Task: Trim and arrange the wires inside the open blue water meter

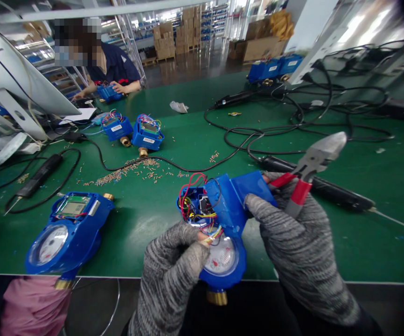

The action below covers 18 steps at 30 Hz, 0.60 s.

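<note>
A blue water meter (239,261) lies at the table's front edge, its electronics box uncovered and its wires showing. My left hand (177,266), in a grey knitted glove with bare fingertips, pinches thin coloured wires (216,233) above the round dial. In my right hand (293,228), gloved alike, are diagonal cutters (316,158) with red and grey handles, jaws pointing up and away. The thumb and fingers of that same hand also grip a blue plastic cover (253,189) beside the box. Red wires (191,184) loop up from the box's far side.
Another open meter (72,233) lies left; two more (148,133) stand farther back near scattered small screws (128,170). Black electric screwdrivers (342,193) and tangled cables (293,121) occupy the right; another screwdriver (41,175) lies left. A co-worker (114,67) handles a meter across the table.
</note>
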Tool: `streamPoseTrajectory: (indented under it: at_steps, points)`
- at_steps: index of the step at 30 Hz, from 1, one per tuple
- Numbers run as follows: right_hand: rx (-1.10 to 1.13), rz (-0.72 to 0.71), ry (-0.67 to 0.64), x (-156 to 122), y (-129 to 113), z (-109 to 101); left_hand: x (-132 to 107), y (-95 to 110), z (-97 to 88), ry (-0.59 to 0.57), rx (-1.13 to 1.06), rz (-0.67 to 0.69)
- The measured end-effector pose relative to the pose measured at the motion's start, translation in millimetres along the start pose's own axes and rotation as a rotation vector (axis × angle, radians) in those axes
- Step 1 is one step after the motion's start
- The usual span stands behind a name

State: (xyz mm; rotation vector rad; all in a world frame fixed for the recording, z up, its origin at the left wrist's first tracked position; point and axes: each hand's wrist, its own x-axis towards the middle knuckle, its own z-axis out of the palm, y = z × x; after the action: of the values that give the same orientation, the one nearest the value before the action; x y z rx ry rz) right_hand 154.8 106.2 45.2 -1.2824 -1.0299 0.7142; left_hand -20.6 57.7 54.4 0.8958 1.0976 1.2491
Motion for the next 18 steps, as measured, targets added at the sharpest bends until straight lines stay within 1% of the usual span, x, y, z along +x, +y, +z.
streamPoseTrajectory:
  at_steps: [2,4,7,10,12,14,18]
  points:
    - [-0.011,0.037,0.035,-1.0,0.0,0.3,0.6,-0.8,5.1,0.03,-0.014,0.034]
    - [-0.006,0.051,0.041,-2.5,0.4,0.8,1.7,-1.2,9.7,0.073,-0.003,0.07]
    - [0.01,0.046,0.031,-4.5,0.9,1.3,3.0,-1.8,11.8,0.123,0.082,0.091]
    - [0.011,0.034,0.035,-5.0,0.3,1.8,2.3,-3.8,7.5,0.102,0.151,0.073]
    - [0.017,0.027,0.033,-4.4,-0.4,2.0,0.9,-5.4,4.7,0.069,0.162,0.063]
    - [0.024,0.024,0.018,-3.7,-1.2,2.1,-0.7,-6.0,4.9,0.069,0.143,0.052]
    - [0.028,0.028,-0.011,-3.0,-1.9,1.7,-3.1,-1.3,14.8,0.193,0.05,0.036]
